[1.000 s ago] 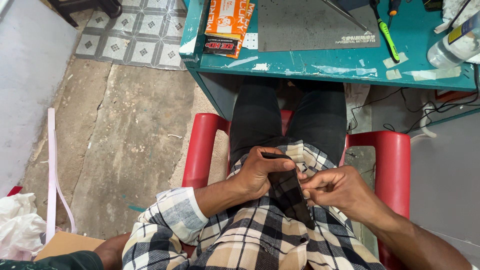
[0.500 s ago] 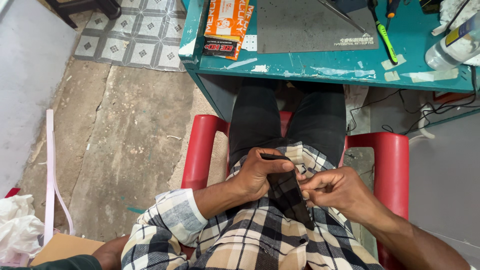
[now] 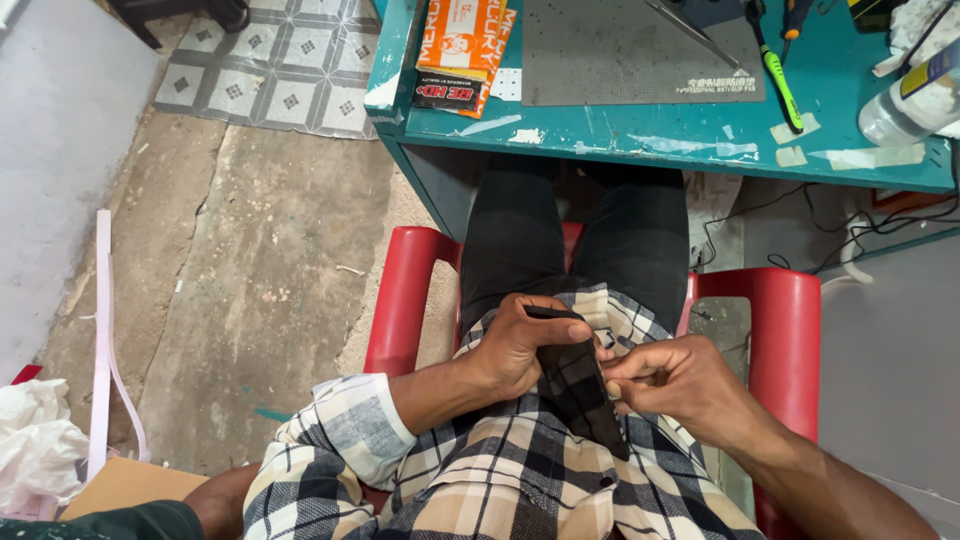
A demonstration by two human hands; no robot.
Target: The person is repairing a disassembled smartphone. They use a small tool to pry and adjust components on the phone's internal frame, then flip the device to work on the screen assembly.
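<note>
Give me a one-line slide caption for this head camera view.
Seated on a red plastic chair, left hand grips a dark phone at the lap while right hand pinches its edge.

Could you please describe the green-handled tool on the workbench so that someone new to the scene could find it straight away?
Start at the teal workbench along the top of the view and find the grey mat lying on it. Just right of the mat lies the screwdriver, pointing toward the bench's front edge. Its bright green handle sets it apart from the metal tweezers on the mat and the clear bottle farther right.
</note>
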